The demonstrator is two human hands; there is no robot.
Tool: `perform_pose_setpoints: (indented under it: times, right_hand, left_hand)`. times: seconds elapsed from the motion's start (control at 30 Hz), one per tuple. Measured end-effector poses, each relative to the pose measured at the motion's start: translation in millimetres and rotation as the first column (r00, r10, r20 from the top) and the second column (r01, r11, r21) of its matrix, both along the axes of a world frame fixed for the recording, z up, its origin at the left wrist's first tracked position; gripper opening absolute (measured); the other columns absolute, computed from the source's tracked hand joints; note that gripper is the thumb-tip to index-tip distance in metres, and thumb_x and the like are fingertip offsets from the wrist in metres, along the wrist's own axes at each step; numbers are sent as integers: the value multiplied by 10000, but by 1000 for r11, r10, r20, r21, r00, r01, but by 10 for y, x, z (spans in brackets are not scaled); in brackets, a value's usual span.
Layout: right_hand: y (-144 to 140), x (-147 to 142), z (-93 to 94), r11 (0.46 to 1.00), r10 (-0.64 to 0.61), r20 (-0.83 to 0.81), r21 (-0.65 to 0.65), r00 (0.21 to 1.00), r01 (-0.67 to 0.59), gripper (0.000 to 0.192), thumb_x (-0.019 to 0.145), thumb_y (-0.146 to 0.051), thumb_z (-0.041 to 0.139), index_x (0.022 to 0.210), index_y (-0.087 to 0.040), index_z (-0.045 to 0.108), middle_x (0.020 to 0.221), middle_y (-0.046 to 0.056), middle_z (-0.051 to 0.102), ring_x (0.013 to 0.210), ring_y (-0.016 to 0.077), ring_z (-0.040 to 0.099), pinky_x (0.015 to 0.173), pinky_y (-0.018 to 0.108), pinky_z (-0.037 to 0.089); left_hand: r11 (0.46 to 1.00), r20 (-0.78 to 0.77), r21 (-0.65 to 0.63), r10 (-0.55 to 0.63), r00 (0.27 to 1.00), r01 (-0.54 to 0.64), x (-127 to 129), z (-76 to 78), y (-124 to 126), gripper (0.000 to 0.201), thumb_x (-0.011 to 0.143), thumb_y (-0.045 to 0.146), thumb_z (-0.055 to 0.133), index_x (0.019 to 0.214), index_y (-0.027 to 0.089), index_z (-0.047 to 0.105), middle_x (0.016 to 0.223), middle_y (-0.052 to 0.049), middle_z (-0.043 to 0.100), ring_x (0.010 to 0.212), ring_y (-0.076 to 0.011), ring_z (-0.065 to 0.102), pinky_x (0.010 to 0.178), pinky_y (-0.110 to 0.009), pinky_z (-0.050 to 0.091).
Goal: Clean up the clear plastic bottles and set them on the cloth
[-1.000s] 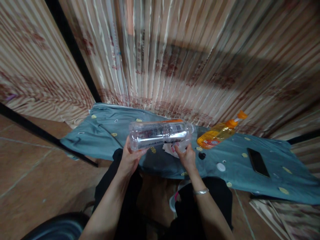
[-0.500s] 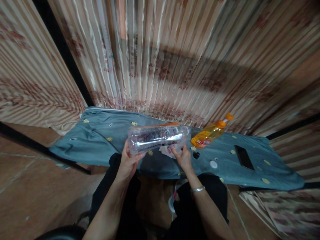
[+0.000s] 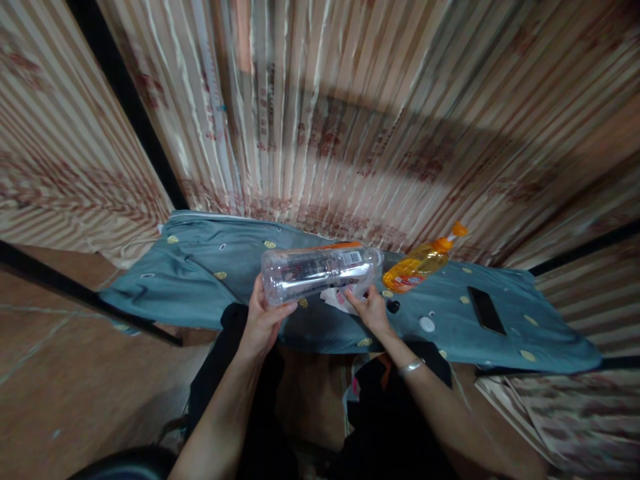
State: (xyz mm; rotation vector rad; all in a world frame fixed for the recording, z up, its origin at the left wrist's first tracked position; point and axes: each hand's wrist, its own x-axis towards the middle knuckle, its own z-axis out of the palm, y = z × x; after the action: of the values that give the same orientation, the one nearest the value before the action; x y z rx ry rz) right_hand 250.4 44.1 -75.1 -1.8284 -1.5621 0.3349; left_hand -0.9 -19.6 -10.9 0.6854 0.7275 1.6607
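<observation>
My left hand (image 3: pixel 263 319) grips the base of a clear plastic bottle (image 3: pixel 320 270) held sideways above a table under a teal cloth (image 3: pixel 210 267). The bottle has an orange and white label along its top. My right hand (image 3: pixel 373 308) holds the bottle near its neck end, fingers against a crumpled white and pink wrapper (image 3: pixel 335 298) lying on the cloth below. A silver bangle circles my right wrist.
An orange dish soap bottle (image 3: pixel 420 263) lies on its side right of the bottle. A small black cap (image 3: pixel 393 307), a white cap (image 3: pixel 427 324) and a black phone (image 3: pixel 485 310) rest on the cloth. Striped curtains hang behind. Tiled floor lies to the left.
The view has shifted slightly. My right forearm has swung outward to the right while both hands keep the bottle in about the same place.
</observation>
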Motion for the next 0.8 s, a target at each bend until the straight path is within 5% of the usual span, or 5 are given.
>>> perform_pose_setpoints:
  times: [0.23,0.8]
  right_hand:
    - [-6,-3,-36,1000,-18,3,-8,1000,18,534,704,-774,631,782,-275,460,690,83,687,676,296,694,631,373,508]
    - [-15,-36,-46,999,-25,9,-25,1000,26,608,754,-755,609,955,-182,607,860,173,753,806,337,735,714,413,542]
  left_hand:
    - [1000,2,-3,14,1000,-14,7,-7,-22,715,501,168,962,1138,242,643,1052,-32,746,1080,-259,718,1031,-434,549]
    - [1000,-19,19,21,1000,-21,10,6,-43,703,518,184,959,1141,237,638,1170,-67,732,1214,-312,661,1074,-458,525]
